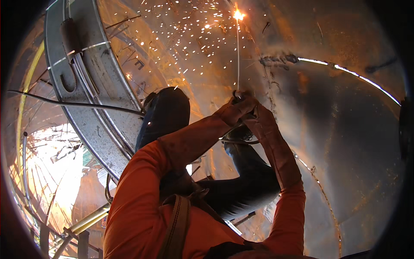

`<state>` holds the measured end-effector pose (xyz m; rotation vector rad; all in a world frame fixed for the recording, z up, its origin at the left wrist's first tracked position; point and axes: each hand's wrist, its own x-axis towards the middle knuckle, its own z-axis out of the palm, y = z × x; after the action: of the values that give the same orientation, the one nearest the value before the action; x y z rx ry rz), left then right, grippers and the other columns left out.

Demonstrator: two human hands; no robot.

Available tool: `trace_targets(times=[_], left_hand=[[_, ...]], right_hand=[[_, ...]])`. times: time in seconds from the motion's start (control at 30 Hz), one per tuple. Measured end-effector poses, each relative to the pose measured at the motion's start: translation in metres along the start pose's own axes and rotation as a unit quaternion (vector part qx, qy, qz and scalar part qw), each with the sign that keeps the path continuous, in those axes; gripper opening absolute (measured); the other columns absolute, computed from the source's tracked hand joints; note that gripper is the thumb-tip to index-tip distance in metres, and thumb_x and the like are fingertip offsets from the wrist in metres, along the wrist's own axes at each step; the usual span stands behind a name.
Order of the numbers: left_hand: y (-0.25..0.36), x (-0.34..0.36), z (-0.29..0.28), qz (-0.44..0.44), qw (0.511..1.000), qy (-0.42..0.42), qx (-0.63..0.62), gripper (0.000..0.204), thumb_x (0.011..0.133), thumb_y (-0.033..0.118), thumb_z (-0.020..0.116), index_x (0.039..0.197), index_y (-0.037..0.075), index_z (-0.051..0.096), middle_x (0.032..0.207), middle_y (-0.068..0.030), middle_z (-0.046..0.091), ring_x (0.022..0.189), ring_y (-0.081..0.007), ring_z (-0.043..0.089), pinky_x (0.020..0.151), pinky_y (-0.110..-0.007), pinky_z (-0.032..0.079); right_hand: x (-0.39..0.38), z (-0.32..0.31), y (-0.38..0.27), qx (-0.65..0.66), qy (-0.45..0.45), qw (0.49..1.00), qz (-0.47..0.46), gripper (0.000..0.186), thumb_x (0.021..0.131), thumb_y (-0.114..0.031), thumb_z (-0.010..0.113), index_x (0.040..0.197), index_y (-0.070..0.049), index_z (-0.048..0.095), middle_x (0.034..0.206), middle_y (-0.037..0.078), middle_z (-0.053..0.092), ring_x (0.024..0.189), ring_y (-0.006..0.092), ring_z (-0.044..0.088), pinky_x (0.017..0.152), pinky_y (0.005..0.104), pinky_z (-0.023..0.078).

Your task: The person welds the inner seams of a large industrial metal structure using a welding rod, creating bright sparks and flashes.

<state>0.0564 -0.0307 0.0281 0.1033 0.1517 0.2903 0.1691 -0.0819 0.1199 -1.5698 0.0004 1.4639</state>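
Observation:
My left hand [236, 108] and my right hand [260, 117], both in brown leather gauntlets, are closed together around a welding electrode holder [236, 97]. Most of the holder is hidden by the gloves. A thin welding rod [238, 56] rises from it toward the far side, and its tip burns in a bright arc [238, 15] against the rusty steel plate [302, 30]. Sparks spray to the left of the rod. Below the hands hangs a loop of dark cable [239, 141], close to my bent legs.
At the left a curved metal plank [116, 149] carries a bundle of welding rods [85, 73] beside a brown cylinder [70, 36]. A black cable [77, 103] crosses it. Light shines through a curved gap [362, 77] in the plate at the right. Bright openings and poles lie at lower left.

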Motion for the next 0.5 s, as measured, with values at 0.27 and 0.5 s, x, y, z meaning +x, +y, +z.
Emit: trace_targets(times=[0.27, 0.5], left_hand=[[0.015, -0.016, 0.012, 0.039, 0.987, -0.013, 0.157, 0.025, 0.109, 0.025, 0.056, 0.114, 0.005, 0.071, 0.111, -0.0056, 0.068, 0.108, -0.0112, 0.060, 0.095, -0.032, 0.049], [-0.014, 0.012, -0.018, 0.149, 0.981, -0.038, 0.119, 0.015, 0.107, 0.023, 0.068, 0.116, 0.013, 0.074, 0.109, 0.0001, 0.068, 0.099, -0.0096, 0.061, 0.087, -0.031, 0.052]], right_hand=[[-0.001, 0.007, 0.000, 0.029, -0.089, 0.995, -0.025, 0.035, 0.110, -0.022, 0.061, 0.135, 0.002, 0.063, 0.122, 0.009, 0.072, 0.112, 0.0220, 0.070, 0.104, 0.0390, 0.054], [0.005, 0.003, 0.001, 0.046, -0.099, 0.994, -0.024, 0.033, 0.110, -0.019, 0.061, 0.135, 0.002, 0.063, 0.123, 0.010, 0.071, 0.113, 0.0227, 0.070, 0.104, 0.0385, 0.055]])
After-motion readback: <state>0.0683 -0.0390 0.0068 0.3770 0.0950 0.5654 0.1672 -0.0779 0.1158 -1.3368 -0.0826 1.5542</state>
